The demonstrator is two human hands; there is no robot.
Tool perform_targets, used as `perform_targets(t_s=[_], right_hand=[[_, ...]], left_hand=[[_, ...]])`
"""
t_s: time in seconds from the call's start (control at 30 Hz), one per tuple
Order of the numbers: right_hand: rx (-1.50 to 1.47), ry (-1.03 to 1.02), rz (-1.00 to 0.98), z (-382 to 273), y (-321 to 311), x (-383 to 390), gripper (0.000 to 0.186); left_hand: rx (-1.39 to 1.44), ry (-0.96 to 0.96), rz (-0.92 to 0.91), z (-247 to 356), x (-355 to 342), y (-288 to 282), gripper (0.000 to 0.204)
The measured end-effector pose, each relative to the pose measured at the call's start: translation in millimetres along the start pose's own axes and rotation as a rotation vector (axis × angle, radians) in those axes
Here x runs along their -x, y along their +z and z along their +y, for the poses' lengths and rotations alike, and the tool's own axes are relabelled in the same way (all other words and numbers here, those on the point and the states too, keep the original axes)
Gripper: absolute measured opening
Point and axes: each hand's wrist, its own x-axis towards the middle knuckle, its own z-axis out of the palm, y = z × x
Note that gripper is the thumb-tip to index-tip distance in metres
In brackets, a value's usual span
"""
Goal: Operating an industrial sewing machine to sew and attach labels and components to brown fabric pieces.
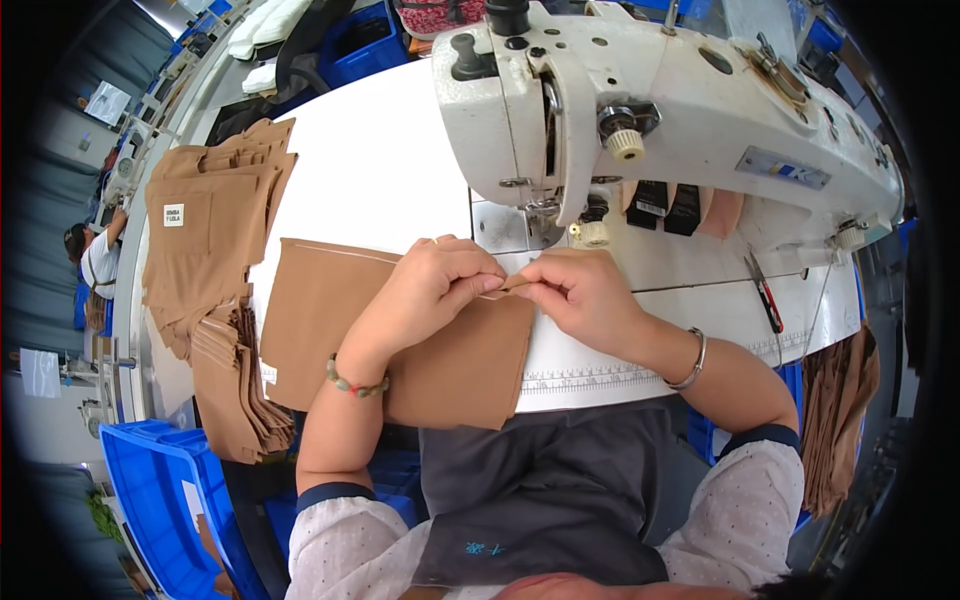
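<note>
A brown fabric panel (455, 375) lies flat on the white sewing table and hangs a little over its front edge. My left hand (440, 283) rests over the panel's upper part, thumb and fingers pinching its top right corner. Close beside it, my right hand (583, 293) pinches the same folded corner from the right. The fingertips of both hands almost meet there, just in front of the sewing machine's (515, 225) needle area. Exactly how the cloth is folded between the fingers is hidden.
Stacked brown fabric pieces (210, 215) with a white label lie at the left. Red-handled scissors (765, 293) and dark labels (683, 210) sit right of the needle. Blue bins (165, 475) stand at lower left. More brown cloth (840, 420) hangs at the right.
</note>
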Motion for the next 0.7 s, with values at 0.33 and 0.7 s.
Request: perform_targets(t_s=[0.33, 0.7], right_hand=[[0.02, 0.002, -0.009, 3.4, -0.7, 0.8, 0.011], [0.003, -0.003, 0.003, 0.4, -1.9, 0.5, 0.012]], left_hand=[[0.019, 0.037, 0.086, 0.9, 1.5, 2.2, 0.002], [0.144, -0.165, -0.03, 2.3, 1.6, -1.7, 0.005]])
